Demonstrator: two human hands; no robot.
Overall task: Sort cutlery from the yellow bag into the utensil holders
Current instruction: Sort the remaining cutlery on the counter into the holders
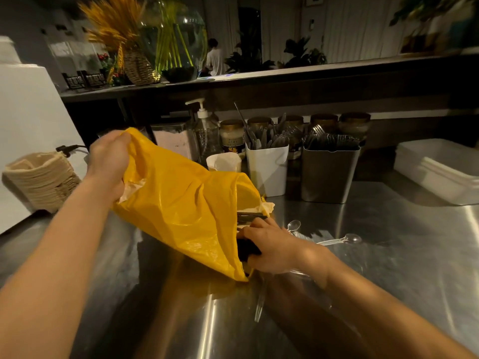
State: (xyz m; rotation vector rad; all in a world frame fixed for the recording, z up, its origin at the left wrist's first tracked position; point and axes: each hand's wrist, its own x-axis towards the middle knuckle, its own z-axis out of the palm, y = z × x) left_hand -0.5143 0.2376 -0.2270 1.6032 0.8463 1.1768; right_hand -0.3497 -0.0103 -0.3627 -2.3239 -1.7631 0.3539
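We tip the yellow bag toward our right hand

The yellow bag (181,203) lies slanted over the steel counter (388,255). Its long axis runs from the raised end, gripped in our left hand (108,159), down to the mouth, which opens rightward on the counter. Our right hand (269,247) is the nearer one, at the mouth, fingers curled round a dark bundle (246,251); likely cutlery, though we cannot tell. Dark handles (250,216) poke out just above, pointing right. Two clear spoons (294,225) lie just beyond that hand. The white holder (267,172) and steel holder (328,174) stand behind the mouth, both holding utensils.
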